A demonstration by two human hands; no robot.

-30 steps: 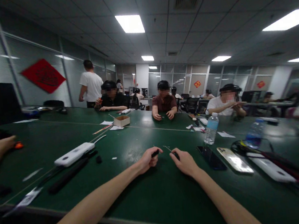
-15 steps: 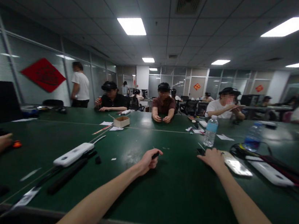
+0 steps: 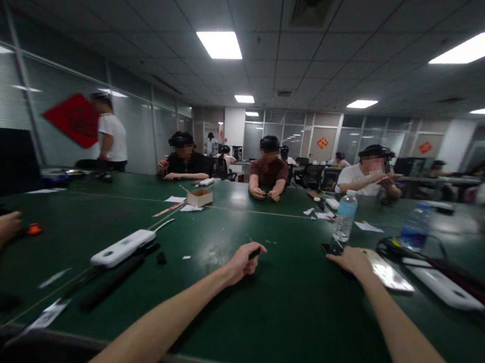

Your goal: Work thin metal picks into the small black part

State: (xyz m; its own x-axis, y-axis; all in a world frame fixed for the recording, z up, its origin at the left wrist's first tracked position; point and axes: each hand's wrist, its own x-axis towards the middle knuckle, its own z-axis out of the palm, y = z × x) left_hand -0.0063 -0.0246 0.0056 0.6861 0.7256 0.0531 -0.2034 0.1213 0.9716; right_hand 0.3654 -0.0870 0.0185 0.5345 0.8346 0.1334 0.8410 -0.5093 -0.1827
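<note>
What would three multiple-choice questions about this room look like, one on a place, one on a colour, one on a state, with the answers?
1. Where does the small cardboard box sit?
A. On the floor
B. On the green table
C. On a chair

2. What colour is the diamond-shaped wall hanging?
A. Blue
B. White
C. Red

3. What is the person's left hand doing?
A. Holding a small dark object
B. Lying open and empty
C. Gripping a water bottle

Answers:
1. B: it stands on the tabletop beside paper scraps.
2. C: its red shows against the blinds.
3. A: the object's tip sticks out from the fingers.
</note>
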